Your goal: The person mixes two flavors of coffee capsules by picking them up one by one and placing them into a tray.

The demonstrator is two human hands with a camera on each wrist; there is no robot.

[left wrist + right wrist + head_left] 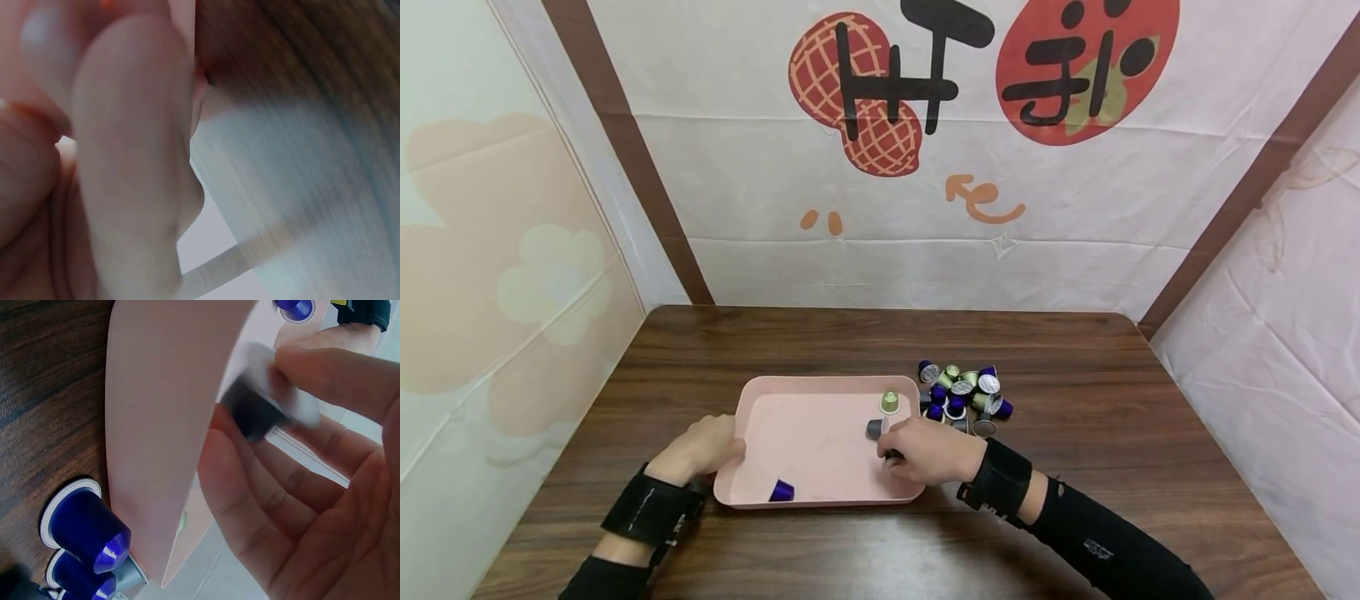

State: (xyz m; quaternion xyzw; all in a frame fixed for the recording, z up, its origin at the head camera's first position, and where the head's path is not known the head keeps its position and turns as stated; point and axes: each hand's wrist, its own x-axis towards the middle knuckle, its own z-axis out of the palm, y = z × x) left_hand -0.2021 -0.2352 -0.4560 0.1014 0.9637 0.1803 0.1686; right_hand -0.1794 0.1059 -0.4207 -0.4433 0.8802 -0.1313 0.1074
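Observation:
My right hand (931, 451) is above the right side of a pink tray (820, 442), pinching a dark coffee capsule (253, 409) between thumb and fingers. The capsule looks blurred in the right wrist view, and the fingers mostly cover it in the head view. At the tray's left rim my left hand (703, 448) grips the edge; fingers fill much of the left wrist view. Inside the tray lie a green capsule (890, 402) near the back right, a grey capsule (875, 429) beside my right hand, and a purple capsule (782, 490) at the front.
Just right of the tray, a pile of several purple, green and grey capsules (961, 388) lies on the wooden table (1075, 375). Some purple capsules (90, 525) sit close against the tray's outer wall. Behind the table hangs a printed cloth (737, 192).

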